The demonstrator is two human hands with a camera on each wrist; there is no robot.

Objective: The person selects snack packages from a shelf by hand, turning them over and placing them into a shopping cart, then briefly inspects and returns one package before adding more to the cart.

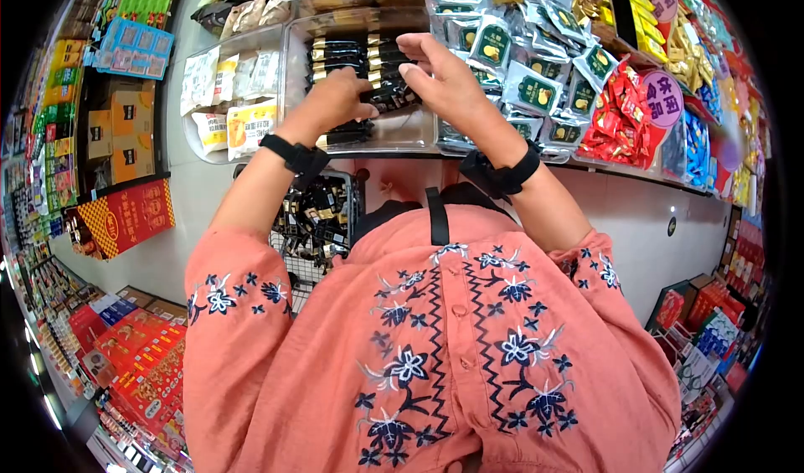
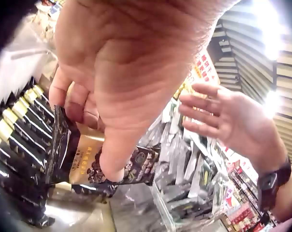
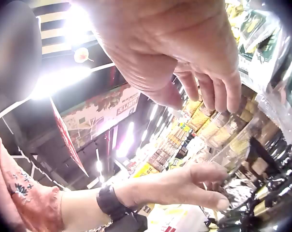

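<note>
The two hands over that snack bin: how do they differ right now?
The left hand pinches a black and gold packet between thumb and curled fingers; the right hand holds nothing. The left hand's fingers are curled, while the right hand's fingers are spread and fairly straight. The left hand sits low over the clear bin of black packets; the right hand is raised beside it. Both wear a black wrist strap.

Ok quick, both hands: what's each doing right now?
Left hand: pinching a black-and-gold packet over the clear bin.
Right hand: open, fingers straight, holding nothing.
</note>
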